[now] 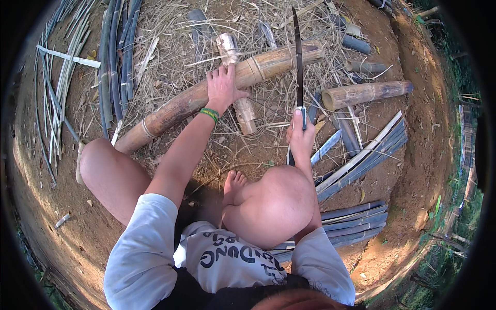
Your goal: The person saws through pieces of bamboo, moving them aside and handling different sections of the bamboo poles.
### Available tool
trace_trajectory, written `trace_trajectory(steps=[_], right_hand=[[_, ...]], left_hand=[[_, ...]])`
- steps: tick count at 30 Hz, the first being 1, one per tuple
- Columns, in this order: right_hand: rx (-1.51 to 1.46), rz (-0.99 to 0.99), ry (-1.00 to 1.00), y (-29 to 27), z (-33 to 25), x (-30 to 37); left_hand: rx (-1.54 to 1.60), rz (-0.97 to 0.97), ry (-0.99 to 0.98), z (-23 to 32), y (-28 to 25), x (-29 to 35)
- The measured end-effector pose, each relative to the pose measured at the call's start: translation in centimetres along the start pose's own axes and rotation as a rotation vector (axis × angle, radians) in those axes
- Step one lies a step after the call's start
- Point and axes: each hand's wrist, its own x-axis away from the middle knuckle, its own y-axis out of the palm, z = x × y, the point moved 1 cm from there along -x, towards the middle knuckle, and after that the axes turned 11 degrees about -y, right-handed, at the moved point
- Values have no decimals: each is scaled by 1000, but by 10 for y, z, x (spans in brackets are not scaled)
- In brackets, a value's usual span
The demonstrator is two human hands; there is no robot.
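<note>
White cotton T-shirt with dark print at the near edge of the view; person seated on bare brown earth, both knees bent, one bare foot (235, 182) tucked between the legs

Flat grey-blue split bamboo slats (356, 219) lie stacked on the ground just beside the right knee; a second fan of the same slats (369, 155) lies further right, angled up and away

Right hand (301, 133): clenched around the handle of a long dark-bladed knife (298, 57). Blade stands nearly upright in the picture, pointing away from the body, tip well past the far pole. Whether the blade touches the pole it crosses, cannot tell

Left hand (222, 88): green woven wristband (210, 113) at the wrist, palm down with fingers spread, pressing on a long thick tan bamboo pole (181, 106) that runs diagonally from near the left knee up to the right. Not closed around the pole, resting flat on top

A shorter pale bamboo section (237, 82) lies under that pole, crossing it just right of the left hand

Right of the knife, a separate short brown bamboo segment (364, 94) lies on its side, open end toward the blade, apart from the long pole

Dry straw and shavings (170, 62) cover the ground around the poles. Far left: bundle of thin dark and pale bamboo strips (116, 57) laid lengthwise
</note>
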Motion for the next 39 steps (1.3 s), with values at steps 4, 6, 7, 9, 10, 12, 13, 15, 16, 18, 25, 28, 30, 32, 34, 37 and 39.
trace_trajectory(steps=[4, 6, 7, 9, 10, 12, 13, 15, 16, 18, 25, 28, 30, 32, 34, 37, 39], right_hand=[[132, -25, -38, -11, 25, 22], [187, -37, -41, -14, 38, 48], [223, -50, -30, -13, 39, 59], [238, -106, 1, -6, 33, 58], [247, -133, 18, -2, 27, 58], [293, -136, 14, 4, 25, 60], [293, -144, 12, 7, 27, 59], [282, -170, 29, 17, 28, 54], [305, -172, 18, 23, 25, 51], [356, -170, 1, 30, 16, 47], [357, -193, -44, 46, 8, 19], [446, -226, 29, 47, -1, 20], [471, -221, 79, 46, -2, 26], [514, -213, 104, 40, -1, 39], [524, -258, 209, 32, -17, 48], [547, -283, 268, 33, -23, 49], [562, -269, 143, 52, -23, 19]], left_hand=[[24, -382, 64, -16, -10, -13], [61, -526, 125, -19, -30, -21], [73, -545, 155, -19, -31, -17], [104, -585, 85, -12, -49, -10], [124, -432, 78, -13, -37, 1], [156, -117, 59, -14, -15, 26], [132, -33, 67, -10, -12, 36], [119, -63, 69, -14, -6, 28], [112, -75, 69, -16, -3, 25], [112, -88, 73, -19, -1, 21], [126, -124, 62, -17, -5, 14], [125, -100, 65, -20, -3, 13], [135, -153, 41, -19, -5, 12], [145, -194, 35, -20, -8, 10], [170, -226, 45, -18, -6, 7], [176, -109, 59, -19, -2, 14], [176, -100, 45, -25, -2, 13]])
